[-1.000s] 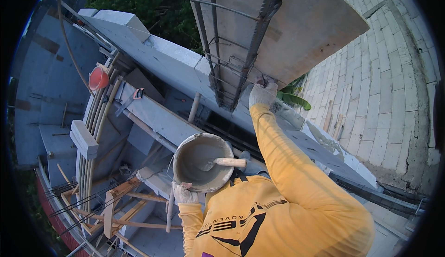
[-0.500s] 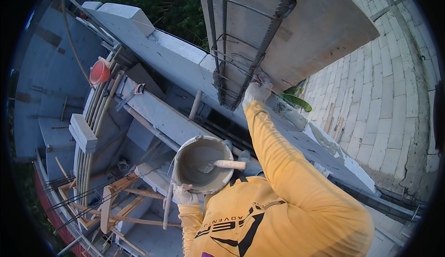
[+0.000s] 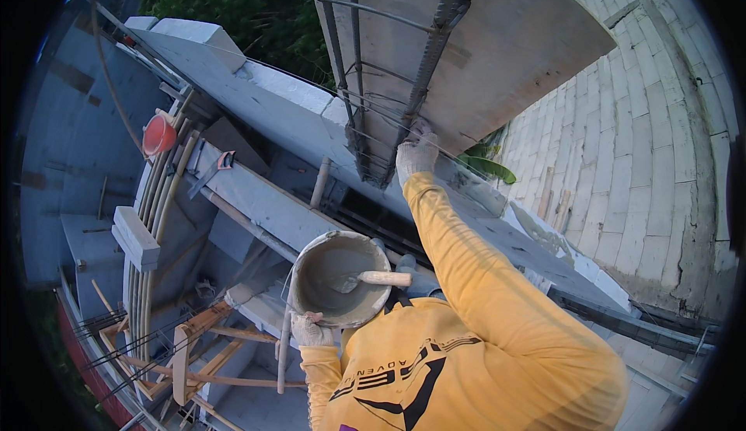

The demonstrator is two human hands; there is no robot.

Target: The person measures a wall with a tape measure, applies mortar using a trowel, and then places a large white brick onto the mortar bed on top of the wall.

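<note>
My gloved left hand (image 3: 312, 329) is closed on the near left rim of a round mortar bucket (image 3: 301, 275), held against my front. Inside it lies grey wet mortar (image 3: 322, 285), with a wooden-handled trowel (image 3: 385, 278) whose handle rests across the right rim; its blade is partly sunk in the mix. My right arm reaches forward, and the gloved right hand (image 3: 417, 155) is closed around a ribbed vertical bar of the rebar column cage (image 3: 423, 73), low on it. My right fingertips are partly hidden behind the bar.
A block wall (image 3: 287, 104) runs diagonally past the cage, with a large board (image 3: 521, 50) behind it. Left are a plank walkway (image 3: 256, 190) with a handsaw (image 3: 214, 171), a red bucket (image 3: 159, 134), white blocks (image 3: 136, 237) and timber framing (image 3: 186, 353). A block-faced wall (image 3: 622, 167) stands right.
The view has shifted slightly, so the cage, board and wall sit a little further left. Both hands keep their holds, and the trowel stays in the bucket.
</note>
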